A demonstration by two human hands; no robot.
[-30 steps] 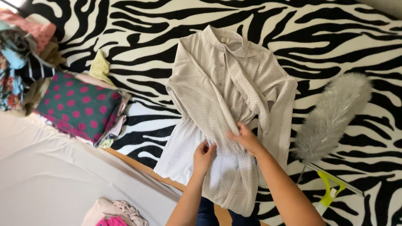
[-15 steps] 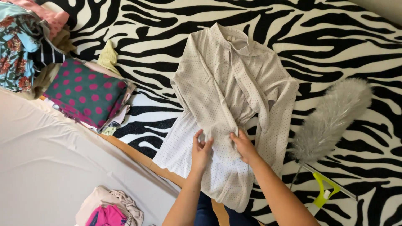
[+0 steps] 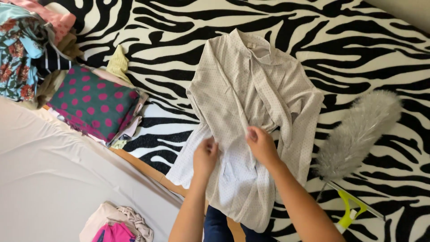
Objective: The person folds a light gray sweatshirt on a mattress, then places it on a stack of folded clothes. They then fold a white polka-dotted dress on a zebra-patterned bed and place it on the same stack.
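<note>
A cream dotted blouse [image 3: 242,107] is spread collar-away on the zebra-print bedspread [image 3: 367,49], its lower front pinched by both the left hand [image 3: 205,157] and the right hand [image 3: 262,145], fingers closed on the fabric. A grey feather duster [image 3: 358,132] is seen right of the right hand. A folded teal pink-dotted garment [image 3: 92,105] is seen well left of the left hand.
</note>
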